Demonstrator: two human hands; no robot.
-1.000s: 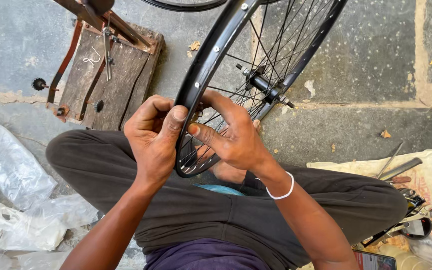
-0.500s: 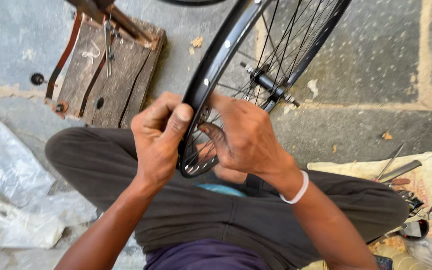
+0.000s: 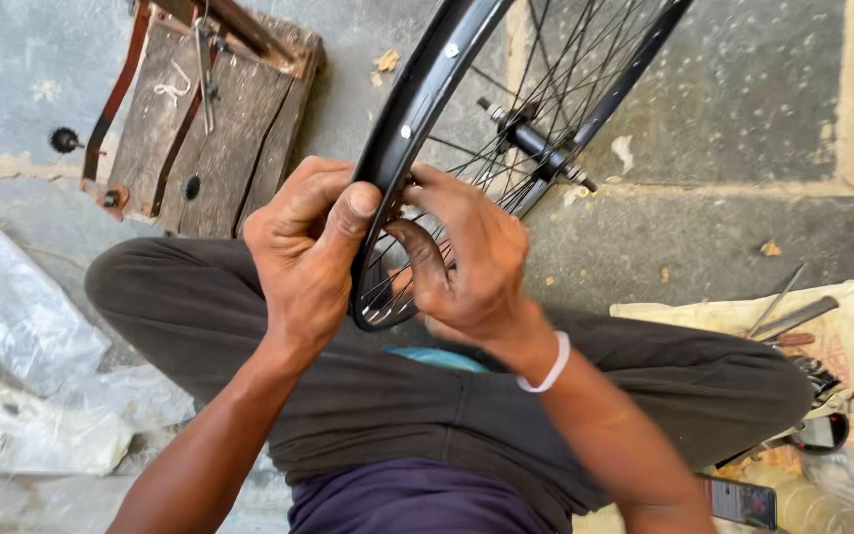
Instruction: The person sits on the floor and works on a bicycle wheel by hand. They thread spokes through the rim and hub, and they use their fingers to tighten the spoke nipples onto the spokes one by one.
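A black bicycle wheel rim (image 3: 425, 94) with thin spokes and a metal hub (image 3: 534, 143) stands on edge over my crossed legs. My left hand (image 3: 306, 252) grips the rim's outer side, thumb pressed on its edge. My right hand (image 3: 467, 262) is on the inner side, fingers curled in among the spokes near the rim's lowest part. What the right fingers pinch is hidden. A white band circles my right wrist.
A worn wooden block (image 3: 200, 119) with metal straps lies on the stone floor at upper left. Crumpled clear plastic (image 3: 22, 376) is at left. A cloth (image 3: 832, 336) with metal tools lies at right, with a phone (image 3: 743, 502) at its lower edge.
The wheel rim has shifted slightly in view and my right hand's fingers have curled deeper among the spokes. My left hand keeps its grip on the rim.
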